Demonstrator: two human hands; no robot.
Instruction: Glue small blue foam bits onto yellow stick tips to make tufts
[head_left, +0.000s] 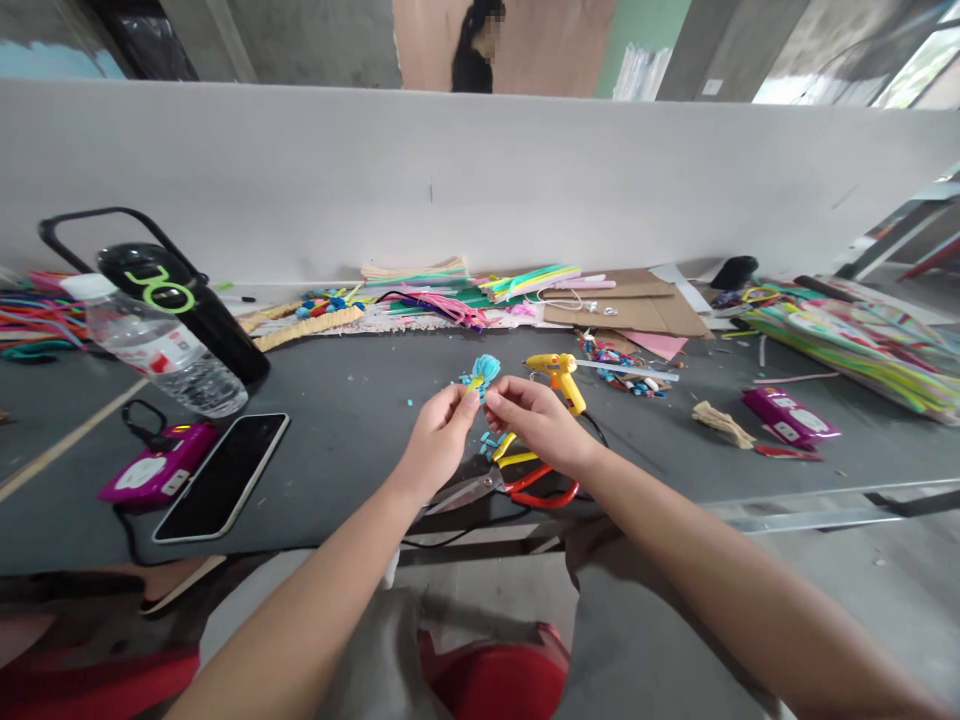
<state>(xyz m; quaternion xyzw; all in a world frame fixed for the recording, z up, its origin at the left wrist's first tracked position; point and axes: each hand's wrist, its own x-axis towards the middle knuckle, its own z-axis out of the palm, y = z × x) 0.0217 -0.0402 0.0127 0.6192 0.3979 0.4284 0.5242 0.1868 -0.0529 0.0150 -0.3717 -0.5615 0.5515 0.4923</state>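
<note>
A small light-blue pipe-cleaner flower (486,370) with a bit of yellow at its base is pinched between the thumb and fingers of my left hand (441,432). Close against its right side, my right hand (541,418) has thumb and forefinger pressed together; whatever lies between those fingertips is too small to make out. Below the hands lie scissors (480,488) with red and yellow handles, blades pointing left. Several cut blue pieces (491,442) are scattered beside them. Just beyond my right hand is a yellow glue gun (556,372) with a clear glue stick in its back.
To the left are a phone (223,478), a purple box (161,465), a water bottle (169,350) and a black flask (217,325). Pipe cleaners (532,283) and cardboard (637,303) line the white partition (480,180). Another purple box (789,416) lies right. Behind the partition is a person (472,60).
</note>
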